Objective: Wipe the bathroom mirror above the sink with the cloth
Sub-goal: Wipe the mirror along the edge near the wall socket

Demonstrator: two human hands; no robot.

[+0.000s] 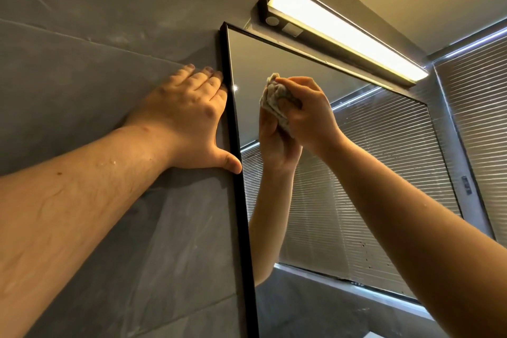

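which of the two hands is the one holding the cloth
The right hand: it grips the bunched cloth against the mirror glass. The left hand holds nothing, lying flat on the grey wall beside the black frame.

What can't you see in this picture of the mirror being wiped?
- Sink: not in the head view; it lies below the bottom edge.
- Mirror: its lower part is cut off by the bottom edge, and the right arm covers its right side.
- Cloth: bunched up in the right hand, so its full shape is hidden.
- Left hand: its palm lies flat against the wall, out of sight.
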